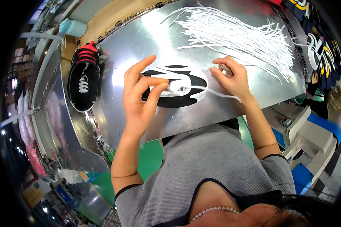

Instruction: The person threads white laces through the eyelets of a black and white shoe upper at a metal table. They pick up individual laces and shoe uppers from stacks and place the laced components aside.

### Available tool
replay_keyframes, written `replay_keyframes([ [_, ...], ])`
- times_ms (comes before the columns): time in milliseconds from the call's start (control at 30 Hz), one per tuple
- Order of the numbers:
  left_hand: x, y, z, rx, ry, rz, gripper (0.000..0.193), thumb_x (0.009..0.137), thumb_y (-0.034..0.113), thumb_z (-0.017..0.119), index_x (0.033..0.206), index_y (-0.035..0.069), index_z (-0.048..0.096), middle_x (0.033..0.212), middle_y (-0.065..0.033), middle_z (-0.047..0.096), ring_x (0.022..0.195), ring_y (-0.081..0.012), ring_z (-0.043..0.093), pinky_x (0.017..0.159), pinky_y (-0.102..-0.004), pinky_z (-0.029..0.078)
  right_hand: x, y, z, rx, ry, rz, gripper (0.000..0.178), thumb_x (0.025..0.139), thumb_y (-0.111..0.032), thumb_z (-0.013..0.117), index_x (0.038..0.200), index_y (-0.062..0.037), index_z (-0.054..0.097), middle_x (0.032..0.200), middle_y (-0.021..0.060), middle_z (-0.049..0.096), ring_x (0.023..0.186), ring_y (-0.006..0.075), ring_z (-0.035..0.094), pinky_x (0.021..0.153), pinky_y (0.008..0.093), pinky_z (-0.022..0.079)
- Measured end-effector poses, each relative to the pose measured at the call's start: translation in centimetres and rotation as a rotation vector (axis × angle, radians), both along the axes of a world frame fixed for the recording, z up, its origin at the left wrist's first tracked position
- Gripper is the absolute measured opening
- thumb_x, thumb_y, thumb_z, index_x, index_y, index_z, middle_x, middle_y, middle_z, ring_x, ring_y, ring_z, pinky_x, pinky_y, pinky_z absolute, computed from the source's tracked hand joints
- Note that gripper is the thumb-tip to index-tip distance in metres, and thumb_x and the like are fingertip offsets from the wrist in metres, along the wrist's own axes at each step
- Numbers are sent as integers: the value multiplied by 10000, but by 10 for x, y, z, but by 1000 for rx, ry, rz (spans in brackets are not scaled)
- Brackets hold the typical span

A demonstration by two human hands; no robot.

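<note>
A black shoe upper (pixel 189 85) with white trim lies flat on the shiny metal table (pixel 136 49). My left hand (pixel 140 96) pinches a white lace (pixel 204 90) at the upper's left part, thumb and fingers closed on it. My right hand (pixel 231 77) holds the same lace at the upper's right edge, and the lace's free end trails toward my right wrist.
A heap of loose white laces (pixel 246 36) lies at the table's far right. A finished black and red laced shoe (pixel 84 77) sits at the left edge. Dark shoe parts (pixel 318 49) pile at the right. A teal cup (pixel 72 27) stands beyond the table.
</note>
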State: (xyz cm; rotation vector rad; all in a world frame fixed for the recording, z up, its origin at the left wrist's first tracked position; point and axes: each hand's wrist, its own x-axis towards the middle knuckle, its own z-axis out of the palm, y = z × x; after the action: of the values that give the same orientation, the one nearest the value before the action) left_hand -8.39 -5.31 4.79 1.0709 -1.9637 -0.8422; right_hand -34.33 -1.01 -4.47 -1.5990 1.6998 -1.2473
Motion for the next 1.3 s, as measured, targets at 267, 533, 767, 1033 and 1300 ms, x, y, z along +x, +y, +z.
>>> replay_keyframes([
  [267, -28, -9, -15, 45, -5, -46, 116, 809, 66, 728, 925, 61, 728, 1151, -86, 655, 1064, -241, 567, 858, -335, 460, 63, -2, 13, 36, -662, 266, 149, 888, -146, 712, 961, -31, 651, 971, 0, 601, 778, 61, 522, 648, 215, 406],
  [533, 25, -21, -67, 992, -152, -16, 516, 974, 459, 566, 1171, -12, 647, 1114, -162, 683, 1096, -230, 623, 969, -351, 437, 63, -1, -1, 448, -866, 223, 123, 901, -112, 674, 980, -19, 665, 767, 19, 668, 553, 11, 423, 486, 178, 307],
  [767, -3, -7, -69, 1196, 98, 186, 456, 998, 456, 518, 1040, 40, 701, 1008, -68, 710, 950, -126, 642, 874, -252, 464, 75, -1, -6, 376, -786, 177, 299, 902, -114, 689, 1151, -19, 554, 784, 30, 688, 683, 52, 563, 625, 217, 429],
  [1033, -2, 19, -77, 1015, 58, 241, 451, 1011, 423, 513, 1035, 4, 679, 933, -85, 708, 879, -119, 643, 816, -257, 484, 77, 0, -4, 551, -561, 229, 338, 849, -86, 732, 1100, -36, 511, 770, 63, 704, 726, 97, 623, 687, 248, 459],
  [1300, -10, 37, -77, 728, 323, 142, 239, 1003, 180, 577, 1062, -41, 647, 888, -58, 687, 758, -109, 644, 687, -252, 534, 80, 5, 11, 558, -375, 261, 326, 850, -107, 733, 1067, -42, 498, 751, 54, 702, 725, 97, 623, 620, 258, 446],
])
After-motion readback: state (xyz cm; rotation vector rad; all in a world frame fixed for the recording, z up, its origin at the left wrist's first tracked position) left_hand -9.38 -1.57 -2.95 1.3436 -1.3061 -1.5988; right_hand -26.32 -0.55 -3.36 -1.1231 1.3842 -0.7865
